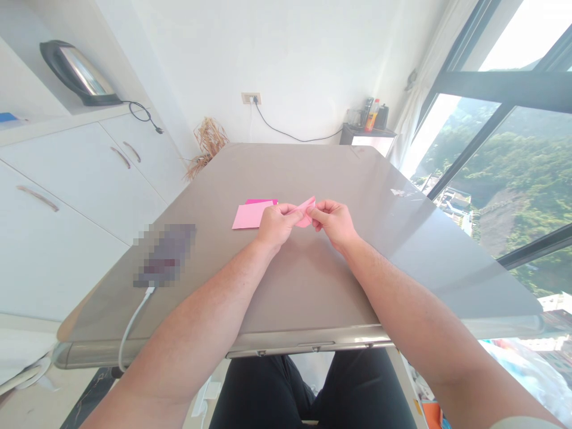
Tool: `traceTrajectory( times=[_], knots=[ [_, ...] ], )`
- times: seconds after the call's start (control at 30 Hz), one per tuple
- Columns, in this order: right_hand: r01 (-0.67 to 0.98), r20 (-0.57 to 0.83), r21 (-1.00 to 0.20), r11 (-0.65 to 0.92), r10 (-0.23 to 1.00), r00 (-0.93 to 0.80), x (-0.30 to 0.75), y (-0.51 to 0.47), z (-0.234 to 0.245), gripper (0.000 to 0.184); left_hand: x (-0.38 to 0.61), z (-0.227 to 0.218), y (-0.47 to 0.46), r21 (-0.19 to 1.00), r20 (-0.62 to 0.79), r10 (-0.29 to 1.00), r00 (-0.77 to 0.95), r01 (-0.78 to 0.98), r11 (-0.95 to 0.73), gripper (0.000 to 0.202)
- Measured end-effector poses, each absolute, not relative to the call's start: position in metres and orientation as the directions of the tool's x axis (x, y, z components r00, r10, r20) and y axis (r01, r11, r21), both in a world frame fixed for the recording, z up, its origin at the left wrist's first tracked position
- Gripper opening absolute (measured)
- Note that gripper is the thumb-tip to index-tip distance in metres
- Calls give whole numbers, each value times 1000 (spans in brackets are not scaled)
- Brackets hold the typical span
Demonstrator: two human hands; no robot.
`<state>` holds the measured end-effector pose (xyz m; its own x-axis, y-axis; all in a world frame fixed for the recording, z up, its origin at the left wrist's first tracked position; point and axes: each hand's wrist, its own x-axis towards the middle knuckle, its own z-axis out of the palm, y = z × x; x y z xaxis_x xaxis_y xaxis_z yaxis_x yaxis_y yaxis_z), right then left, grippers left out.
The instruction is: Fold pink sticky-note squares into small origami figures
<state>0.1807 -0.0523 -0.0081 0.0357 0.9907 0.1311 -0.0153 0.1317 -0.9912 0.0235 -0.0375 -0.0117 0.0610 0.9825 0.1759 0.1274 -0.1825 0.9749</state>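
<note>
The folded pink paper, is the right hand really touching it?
Touching. The head view shows it: the right hand pinches the right end of the folded pink paper, with no gap showing between them.

Plain black trousers point(366, 390), bare forearms point(402, 298), whitish sleeve edge point(521, 422) — right arm point(451, 345).

It looks like a room in a home: a kettle point(92, 74) stands above white cupboards point(67, 179), dried stalks point(208, 143) fill a corner, bottles point(372, 116) crowd a small cabinet point(374, 142), and beyond the desk point(299, 286) a pale curtain point(417, 89) hangs beside a window point(513, 137) facing green trees point(536, 167).
</note>
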Motion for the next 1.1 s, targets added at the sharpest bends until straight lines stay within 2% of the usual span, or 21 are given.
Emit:
traceTrajectory(
  times=[0.27,0.53,0.77,0.93,1.1],
  knots=[
    [-85,139,-987,140,990,17,182,-51,-9,25,24,-10,-38,975,180,980,84,118,-189,14],
    [-83,148,-984,155,986,82,181,-49,-12,21,22,-12,-36,983,145,984,101,95,-155,17],
    [-50,203,-977,208,975,95,180,-51,-10,29,23,-8,-36,990,111,988,108,72,-119,15],
    [-47,244,-967,251,963,115,176,-53,-9,27,24,-5,-39,993,102,989,107,57,-108,14],
    [-64,270,-953,297,924,270,183,-49,-7,29,23,-7,-38,994,78,994,81,75,-84,13]
  ],
)
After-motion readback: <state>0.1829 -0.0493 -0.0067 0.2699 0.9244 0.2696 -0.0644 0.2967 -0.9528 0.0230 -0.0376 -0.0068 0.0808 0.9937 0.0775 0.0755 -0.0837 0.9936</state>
